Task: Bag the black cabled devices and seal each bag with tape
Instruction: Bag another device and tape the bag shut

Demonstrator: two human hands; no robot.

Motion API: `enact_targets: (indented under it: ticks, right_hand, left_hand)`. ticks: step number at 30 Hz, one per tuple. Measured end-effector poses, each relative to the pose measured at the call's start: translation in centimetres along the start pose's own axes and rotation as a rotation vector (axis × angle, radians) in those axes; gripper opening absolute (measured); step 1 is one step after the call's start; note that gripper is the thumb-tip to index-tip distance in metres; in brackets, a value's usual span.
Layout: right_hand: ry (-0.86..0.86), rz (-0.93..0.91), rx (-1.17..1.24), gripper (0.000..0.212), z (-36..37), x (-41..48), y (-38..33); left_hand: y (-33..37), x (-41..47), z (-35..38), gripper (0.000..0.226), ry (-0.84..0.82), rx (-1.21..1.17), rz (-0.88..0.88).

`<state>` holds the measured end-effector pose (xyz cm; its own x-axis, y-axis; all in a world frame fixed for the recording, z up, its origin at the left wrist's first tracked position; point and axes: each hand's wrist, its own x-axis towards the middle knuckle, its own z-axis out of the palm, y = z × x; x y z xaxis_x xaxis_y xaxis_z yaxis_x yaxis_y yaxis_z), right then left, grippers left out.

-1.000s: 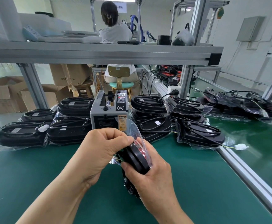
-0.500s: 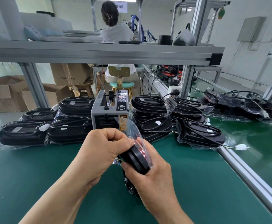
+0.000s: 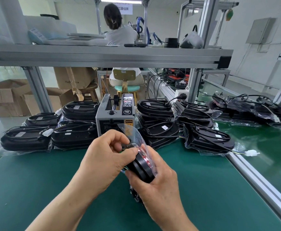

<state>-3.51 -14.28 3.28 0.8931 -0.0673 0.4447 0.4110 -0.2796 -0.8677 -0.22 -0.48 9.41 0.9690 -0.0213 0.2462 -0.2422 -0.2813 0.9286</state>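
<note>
Above the green worktop (image 3: 36, 189) we hold a black cabled device (image 3: 142, 169) partly inside a clear plastic bag (image 3: 137, 135), just before the tape dispenser (image 3: 114, 117). Our right hand (image 3: 158, 182) grips it from below, fingers (image 3: 159, 162) curled round; our left hand (image 3: 103, 160) pinches its upper end at the bag's mouth.

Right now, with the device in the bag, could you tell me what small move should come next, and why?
Probably fold the loose top of the bag down over the device. The left hand pinches at its mouth, the right hand grips the device from below, and the top stands open in front of the tape dispenser, so closing it readies the seal.
</note>
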Motion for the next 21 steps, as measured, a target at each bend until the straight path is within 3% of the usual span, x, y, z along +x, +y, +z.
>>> enact_targets:
  ticks: [7,10,17,21]
  right_hand:
    - [0.0,0.016,-0.025,0.055,-0.1,0.1,0.0]
    - [0.006,0.024,-0.036,0.058,0.0,0.0,0.1]
    - [-0.015,0.03,-0.051,0.055,-0.1,0.0,0.2]
    - [0.0,0.012,-0.045,0.051,0.0,0.0,0.0]
  left_hand:
    - [-0.7,-0.2,1.1,0.02,-0.007,-0.224,-0.148]
    - [-0.5,0.0,1.7,0.007,0.028,-0.276,-0.191]
    - [-1.1,-0.8,2.7,0.018,0.139,-0.344,-0.211]
    - [-1.2,-1.6,2.9,0.027,0.122,-0.366,-0.216]
